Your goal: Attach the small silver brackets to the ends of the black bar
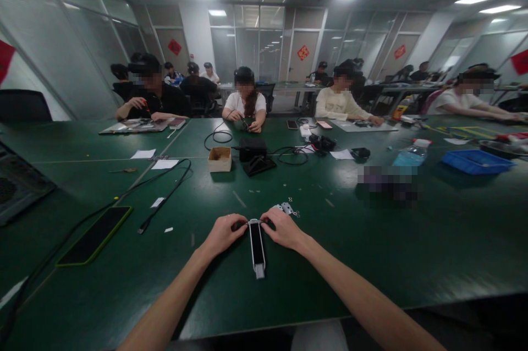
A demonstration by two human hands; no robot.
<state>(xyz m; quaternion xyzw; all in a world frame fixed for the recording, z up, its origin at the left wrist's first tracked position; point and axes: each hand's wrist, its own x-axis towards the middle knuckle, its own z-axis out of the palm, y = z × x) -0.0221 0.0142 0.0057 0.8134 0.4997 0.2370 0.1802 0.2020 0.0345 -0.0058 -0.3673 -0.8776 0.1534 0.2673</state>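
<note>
A slim black-and-white device (257,246) lies lengthwise on the green table in front of me, its pale, plug-like end pointing my way. My left hand (226,231) is closed, thumb and fingers pinching at the left of its far end. On the opposite side, my right hand (282,227) pinches at the same far end. The fingertips cover whatever small part may sit between them there. Just beyond my right hand lie several small metal brackets (287,208), partly hidden by the knuckles.
A phone with a green edge (94,235) and a black cable (165,199) lie left. Ahead stand a small open box (220,159) and a black box (252,147). To the right are a bottle (412,154) and blue tray (476,161). Several people sit across the table.
</note>
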